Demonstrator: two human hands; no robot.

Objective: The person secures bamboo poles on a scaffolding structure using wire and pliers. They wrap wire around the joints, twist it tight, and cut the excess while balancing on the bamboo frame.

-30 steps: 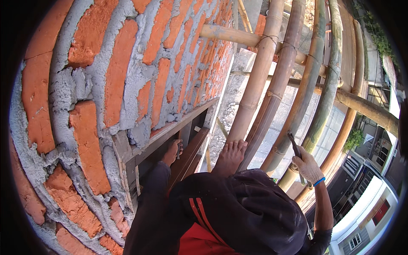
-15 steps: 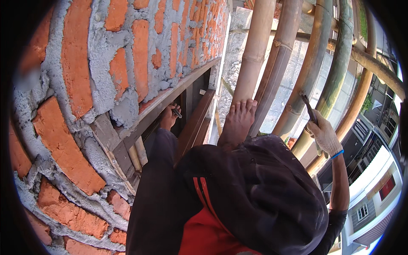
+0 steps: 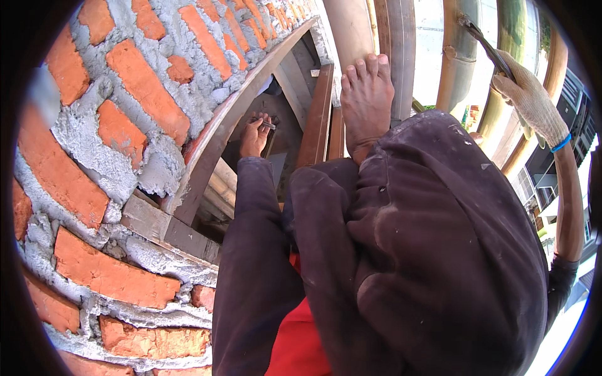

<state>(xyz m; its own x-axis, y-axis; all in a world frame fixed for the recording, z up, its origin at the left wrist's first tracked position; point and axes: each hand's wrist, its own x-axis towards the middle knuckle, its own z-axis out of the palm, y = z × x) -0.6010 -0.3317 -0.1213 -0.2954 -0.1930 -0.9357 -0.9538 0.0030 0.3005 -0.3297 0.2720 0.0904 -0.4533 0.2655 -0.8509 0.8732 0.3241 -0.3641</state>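
Observation:
My bare left hand (image 3: pixel 254 138) reaches into the wooden frame opening beside the brick wall, fingers curled around small thin metal pieces (image 3: pixel 268 125) that look like nails. In a knitted, off-white glove with a blue band at the wrist, my right hand (image 3: pixel 530 94) is out to the right above the bamboo poles. It grips a dark metal hand tool (image 3: pixel 489 47) with a long, narrow shaft; the tool's exact kind is not clear. The wooden frame (image 3: pixel 204 156) borders the mortared bricks, and a brown timber (image 3: pixel 316 119) runs just right of my left hand.
A brick wall (image 3: pixel 116 266) with rough grey mortar fills the left side. My bare foot (image 3: pixel 367 94) rests on a bamboo pole (image 3: pixel 348 31). More poles (image 3: pixel 458 62) run alongside, with gaps and a bright drop beneath. Buildings stand far right.
The view has shifted, bringing my knee and foot larger into it. My right hand with the tool appears farther up and right. My left hand stays within the frame opening, fingers still closed.

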